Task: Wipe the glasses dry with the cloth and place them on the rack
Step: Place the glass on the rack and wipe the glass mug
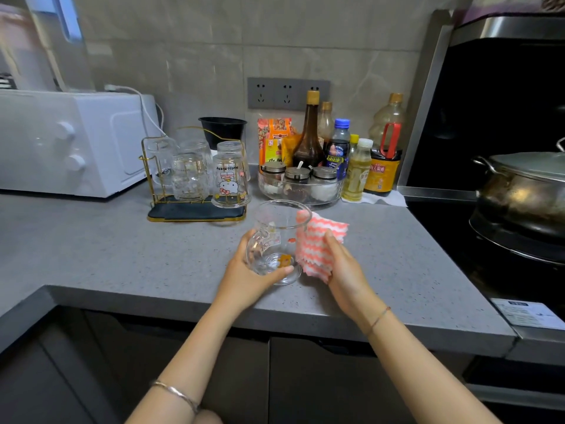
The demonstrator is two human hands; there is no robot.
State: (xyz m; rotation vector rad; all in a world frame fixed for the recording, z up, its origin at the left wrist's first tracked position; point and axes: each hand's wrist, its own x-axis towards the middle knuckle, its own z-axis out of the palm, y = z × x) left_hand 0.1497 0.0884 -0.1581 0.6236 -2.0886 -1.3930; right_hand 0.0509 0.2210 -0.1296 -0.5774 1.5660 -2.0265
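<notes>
Left hand (249,275) grip curled round tilted glass (276,240) near bench (122,258) front edge, right hand (344,267) grip pinching striped cloth (315,243) against glass, rack (195,175) toward bench back edge

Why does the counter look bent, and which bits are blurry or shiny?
Head view: the wide-angle lens bows the grey speckled countertop edge; the top-left corner is smeared out of focus; light glares off the steel pot lid; the clear printed glass in the left hand looks sharp.
</notes>
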